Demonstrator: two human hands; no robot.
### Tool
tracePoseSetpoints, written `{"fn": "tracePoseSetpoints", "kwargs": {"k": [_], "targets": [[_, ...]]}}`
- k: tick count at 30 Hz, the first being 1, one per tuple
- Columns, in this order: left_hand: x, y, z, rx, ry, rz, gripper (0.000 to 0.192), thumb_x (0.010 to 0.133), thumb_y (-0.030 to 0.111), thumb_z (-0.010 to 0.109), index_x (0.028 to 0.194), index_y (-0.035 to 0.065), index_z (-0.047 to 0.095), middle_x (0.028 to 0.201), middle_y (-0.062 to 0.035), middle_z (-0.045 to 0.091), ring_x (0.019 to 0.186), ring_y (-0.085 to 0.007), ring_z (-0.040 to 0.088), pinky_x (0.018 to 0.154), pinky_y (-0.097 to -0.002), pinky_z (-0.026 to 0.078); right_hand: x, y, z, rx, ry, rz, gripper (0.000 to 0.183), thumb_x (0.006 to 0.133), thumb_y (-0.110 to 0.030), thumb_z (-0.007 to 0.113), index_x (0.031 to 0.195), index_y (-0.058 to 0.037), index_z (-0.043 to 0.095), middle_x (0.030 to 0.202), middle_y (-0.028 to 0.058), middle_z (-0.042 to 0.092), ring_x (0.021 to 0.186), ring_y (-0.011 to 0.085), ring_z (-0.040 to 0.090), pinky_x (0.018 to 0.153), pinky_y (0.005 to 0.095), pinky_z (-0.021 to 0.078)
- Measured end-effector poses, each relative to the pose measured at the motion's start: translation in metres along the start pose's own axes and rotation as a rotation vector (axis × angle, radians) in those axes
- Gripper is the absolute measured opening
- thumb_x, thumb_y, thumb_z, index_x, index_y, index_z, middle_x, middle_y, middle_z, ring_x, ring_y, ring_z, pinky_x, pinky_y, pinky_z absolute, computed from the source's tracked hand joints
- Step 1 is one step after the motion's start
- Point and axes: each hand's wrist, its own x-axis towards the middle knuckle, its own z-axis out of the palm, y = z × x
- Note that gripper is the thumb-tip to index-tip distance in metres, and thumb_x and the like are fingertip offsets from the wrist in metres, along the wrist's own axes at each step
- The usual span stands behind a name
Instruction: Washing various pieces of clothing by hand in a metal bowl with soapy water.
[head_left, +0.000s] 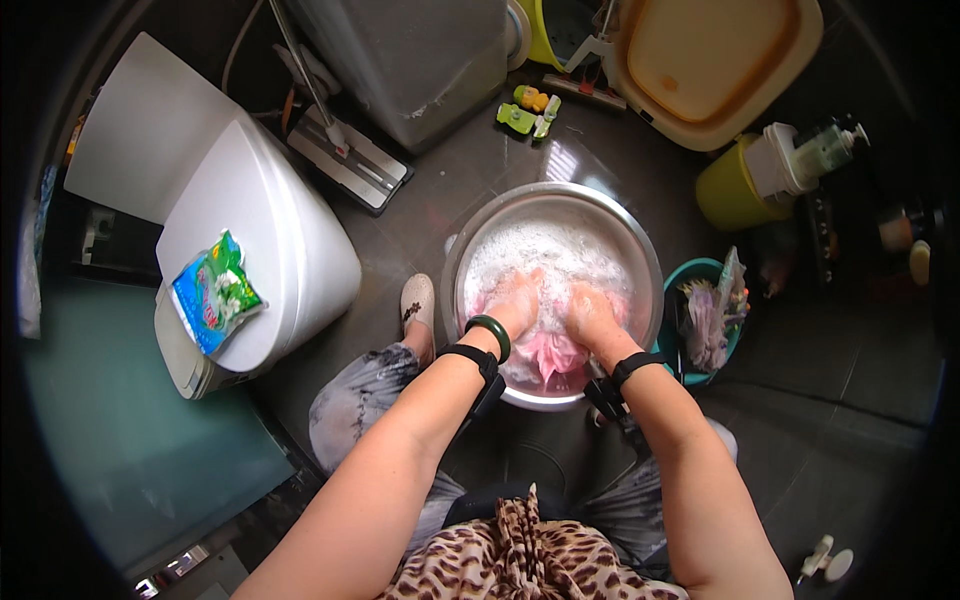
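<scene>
A round metal basin (646, 255) stands on the floor between my legs, holding water covered in white suds. A pink cloth (553, 354) lies in it, bunched between my wrists and showing beside both hands. My left hand (517, 298), below a dark green bangle (491, 334), grips the cloth in the suds. Close by on the right, my right hand (591, 309) is curled onto the same cloth. Foam and water hide parts of the fingers of both hands. Each wrist wears a black strap with a small device.
At the left is a white toilet (315, 262) with a blue-green packet (219, 292) on its lid. A flat mop (349, 157) and grey bin-like container (420, 67) stand ahead. A teal basin (701, 268) with items sits right; a yellow-green bucket (727, 191) is beyond it.
</scene>
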Motion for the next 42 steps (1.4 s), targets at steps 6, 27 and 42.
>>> {"fn": "tracePoseSetpoints", "kwargs": {"k": [6,27,42], "targets": [[0.040,0.028,-0.018,-0.014,0.144,-0.097,0.035,0.092,0.017,0.044,0.101,0.0010,0.074,0.104,-0.0281,0.069,0.100,-0.0440,0.069,0.085,-0.0485,0.057,0.055,0.060,0.000,0.123,-0.006,0.235,0.032,0.088,-0.017,0.050,0.100,0.0003,0.073,0.101,0.0299,0.069,0.102,0.0457,0.066,0.090,0.0523,0.0511],[-0.021,-0.010,0.022,-0.498,0.159,0.007,0.042,0.087,0.016,0.059,0.129,0.0074,0.060,0.126,-0.0320,0.053,0.122,-0.0438,0.053,0.105,-0.0498,0.042,-0.021,-0.030,-0.006,0.148,0.286,-0.217,0.029,0.083,-0.013,0.055,0.104,0.0018,0.069,0.107,0.0319,0.063,0.102,0.0481,0.059,0.091,0.0523,0.0474],[-0.056,0.041,-0.065,-1.036,0.037,-0.104,0.038,0.081,0.000,0.069,0.118,-0.0057,0.063,0.101,-0.0132,0.066,0.085,-0.0162,0.065,0.066,-0.0264,0.055,-0.043,-0.023,-0.064,0.796,0.228,0.212,0.044,0.076,0.003,0.059,0.120,-0.0037,0.065,0.120,0.0173,0.067,0.104,0.0325,0.066,0.089,0.0393,0.0522]]}}
